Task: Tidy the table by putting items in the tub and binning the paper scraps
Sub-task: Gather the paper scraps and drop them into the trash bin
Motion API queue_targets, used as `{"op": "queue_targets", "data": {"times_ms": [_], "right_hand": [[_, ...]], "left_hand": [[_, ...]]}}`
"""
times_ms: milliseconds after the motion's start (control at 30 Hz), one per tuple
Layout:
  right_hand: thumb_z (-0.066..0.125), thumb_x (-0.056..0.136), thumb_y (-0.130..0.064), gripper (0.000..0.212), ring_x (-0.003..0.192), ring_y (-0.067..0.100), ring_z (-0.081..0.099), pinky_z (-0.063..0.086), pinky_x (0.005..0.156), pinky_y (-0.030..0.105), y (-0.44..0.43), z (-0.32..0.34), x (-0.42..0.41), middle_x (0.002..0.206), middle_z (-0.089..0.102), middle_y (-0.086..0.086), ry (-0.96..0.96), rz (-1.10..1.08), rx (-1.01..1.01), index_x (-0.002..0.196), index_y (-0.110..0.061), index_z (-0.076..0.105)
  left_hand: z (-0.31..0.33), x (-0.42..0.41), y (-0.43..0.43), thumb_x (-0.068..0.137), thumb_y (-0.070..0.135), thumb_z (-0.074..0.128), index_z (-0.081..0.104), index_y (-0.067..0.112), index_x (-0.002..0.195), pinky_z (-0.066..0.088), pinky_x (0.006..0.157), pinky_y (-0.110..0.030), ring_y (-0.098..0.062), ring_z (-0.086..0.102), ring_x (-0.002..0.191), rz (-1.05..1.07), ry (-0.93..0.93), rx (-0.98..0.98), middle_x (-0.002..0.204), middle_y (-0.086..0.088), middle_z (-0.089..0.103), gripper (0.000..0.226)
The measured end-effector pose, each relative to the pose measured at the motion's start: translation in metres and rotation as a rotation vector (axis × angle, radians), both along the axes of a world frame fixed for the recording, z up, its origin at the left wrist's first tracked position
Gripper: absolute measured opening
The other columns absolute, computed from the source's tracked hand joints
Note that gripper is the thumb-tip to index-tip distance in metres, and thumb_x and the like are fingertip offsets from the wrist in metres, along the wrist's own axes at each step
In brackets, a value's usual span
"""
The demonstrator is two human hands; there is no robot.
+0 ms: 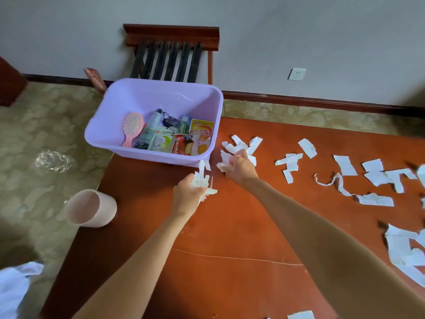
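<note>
A lilac tub (110, 139) stands at the far left corner of the reddish-brown table (230, 231) and holds a pink hairbrush (131, 128), a bottle and several snack packets. My left hand (187, 196) grips a bunch of white paper scraps (202, 181) just in front of the tub. My right hand (240, 168) is curled round more scraps (226, 161) to the right of the tub. Several white scraps (345, 165) lie strewn over the table's right side.
A pale pink bin (92, 209) stands on the patterned carpet left of the table. A crumpled clear plastic piece (54, 161) lies further left. A wooden rack (170, 56) leans at the wall behind the tub. White cloth (13, 286) shows at bottom left.
</note>
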State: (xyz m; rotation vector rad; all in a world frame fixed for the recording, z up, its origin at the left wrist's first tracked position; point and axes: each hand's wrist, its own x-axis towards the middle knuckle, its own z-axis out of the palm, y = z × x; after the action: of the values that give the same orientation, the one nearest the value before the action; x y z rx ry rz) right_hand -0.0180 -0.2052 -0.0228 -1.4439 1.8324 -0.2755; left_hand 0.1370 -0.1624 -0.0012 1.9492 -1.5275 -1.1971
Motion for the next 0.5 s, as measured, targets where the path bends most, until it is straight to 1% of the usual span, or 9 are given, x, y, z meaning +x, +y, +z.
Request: {"op": "queue_targets", "data": {"times_ms": [67,133,200,233,300,333,367,433,500], "right_hand": [[0.054,0.093,-0.029,0.025,0.09,0.029,0.059,0.043,0.071,0.032,-0.001,-0.002,0.003,0.118,0.051,0.017,0.019,-0.01,-0.006,0.074,-0.013,0.051],[0.055,0.092,-0.035,0.036,0.081,0.024,0.055,0.039,0.066,0.031,0.003,-0.004,0.005,0.094,0.058,0.013,0.015,-0.006,-0.008,0.064,-0.015,0.045],[0.055,0.092,-0.037,0.042,0.076,0.022,0.053,0.039,0.064,0.031,0.01,-0.006,0.006,0.082,0.056,0.008,0.019,-0.01,0.011,0.058,-0.018,0.038],[0.055,0.091,-0.038,0.041,0.074,0.022,0.053,0.039,0.061,0.031,0.015,-0.007,0.005,0.079,0.056,0.007,0.018,-0.022,0.016,0.06,-0.017,0.039],[0.056,0.09,-0.04,0.039,0.067,0.02,0.051,0.037,0.054,0.026,0.022,-0.006,0.003,0.071,0.053,0.004,-0.017,-0.068,0.012,0.065,-0.014,0.043],[0.055,0.09,-0.041,0.039,0.063,0.017,0.048,0.034,0.05,0.025,0.026,-0.004,0.002,0.067,0.051,0.002,-0.047,-0.095,0.013,0.065,-0.013,0.043],[0.055,0.09,-0.041,0.041,0.059,0.015,0.046,0.033,0.048,0.023,0.027,-0.002,0.0,0.063,0.048,0.0,-0.074,-0.124,0.014,0.063,-0.014,0.042],[0.055,0.089,-0.035,0.04,0.056,0.014,0.043,0.031,0.048,0.021,0.033,0.006,-0.001,0.058,0.045,-0.003,-0.101,-0.167,-0.002,0.058,-0.015,0.039],[0.057,0.087,-0.024,0.039,0.053,0.013,0.038,0.028,0.048,0.02,0.041,0.013,-0.001,0.054,0.04,-0.004,-0.127,-0.212,-0.046,0.057,-0.013,0.035]], "left_hand": [[0.002,0.002,0.0,0.086,0.014,0.059,0.058,0.006,0.089,0.052,0.061,-0.035,-0.029,0.069,0.076,-0.013,-0.006,-0.002,0.087,-0.011,0.067,0.008],[0.001,0.005,0.001,0.086,0.014,0.06,0.059,0.004,0.091,0.054,0.063,-0.036,-0.031,0.07,0.078,-0.008,-0.002,0.0,0.091,-0.014,0.069,0.011],[0.001,0.007,0.003,0.086,0.013,0.06,0.058,0.005,0.087,0.053,0.06,-0.028,-0.027,0.069,0.074,-0.013,-0.009,0.003,0.091,-0.012,0.068,0.009],[0.001,0.009,0.005,0.086,0.013,0.061,0.057,0.006,0.087,0.054,0.061,-0.027,-0.025,0.069,0.073,-0.012,-0.007,0.004,0.092,-0.01,0.068,0.008],[0.002,0.012,0.008,0.087,0.014,0.061,0.06,0.002,0.096,0.057,0.067,-0.034,-0.028,0.069,0.081,-0.001,0.006,0.012,0.098,-0.011,0.068,0.015],[0.004,0.015,0.009,0.087,0.014,0.061,0.06,0.001,0.101,0.056,0.066,-0.034,-0.029,0.069,0.084,0.006,0.007,0.019,0.1,-0.011,0.067,0.02],[0.005,0.016,0.01,0.087,0.015,0.06,0.059,0.0,0.103,0.054,0.063,-0.031,-0.029,0.068,0.086,0.013,0.005,0.021,0.101,-0.01,0.066,0.022],[0.009,0.022,0.014,0.087,0.014,0.06,0.059,0.001,0.1,0.051,0.062,-0.028,-0.028,0.067,0.085,0.027,-0.003,0.007,0.101,-0.011,0.066,0.019],[0.012,0.028,0.02,0.086,0.013,0.06,0.059,0.005,0.094,0.05,0.06,-0.023,-0.023,0.064,0.082,0.041,-0.009,-0.014,0.101,-0.011,0.067,0.011]]}}
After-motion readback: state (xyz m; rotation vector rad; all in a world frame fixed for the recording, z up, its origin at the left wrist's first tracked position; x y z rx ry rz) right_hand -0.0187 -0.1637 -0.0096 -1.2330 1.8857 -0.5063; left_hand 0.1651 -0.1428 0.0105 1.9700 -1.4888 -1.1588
